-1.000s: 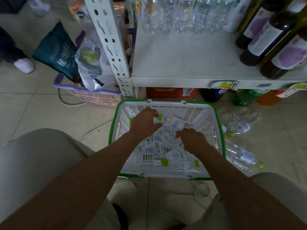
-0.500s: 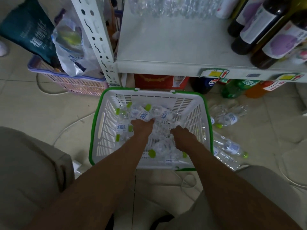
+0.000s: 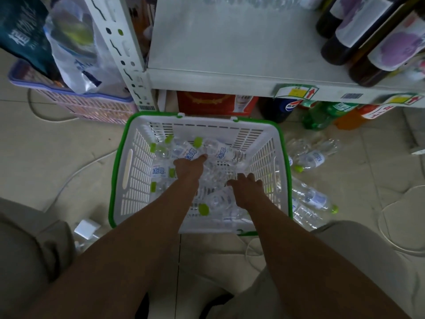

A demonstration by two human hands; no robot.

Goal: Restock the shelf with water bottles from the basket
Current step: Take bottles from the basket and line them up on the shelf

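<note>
A white basket with a green rim [image 3: 118,162] sits on the floor in front of the shelf, with several clear water bottles [image 3: 220,153] with green caps lying loose in it. Both my hands are down among them. My left hand [image 3: 188,168] is in the middle of the pile, fingers curled down over a clear bottle. My right hand [image 3: 247,184] is curled over another bottle [image 3: 218,200], whose green cap points toward me. The white shelf board [image 3: 230,47] above is mostly bare, with a row of water bottles [image 3: 241,0] along its back.
Dark wine bottles [image 3: 358,31] stand on the shelf's right. Loose water bottles [image 3: 310,196] lie on the floor right of the basket. A pink basket [image 3: 92,104] with bags stands at the left, a red box [image 3: 207,103] and soda bottles [image 3: 322,113] under the shelf, and a white charger [image 3: 86,227] with cables on the floor.
My left hand has moved from the basket's back toward its middle, and both hands have sunk lower into the pile. The view has tilted down, closer to the basket.
</note>
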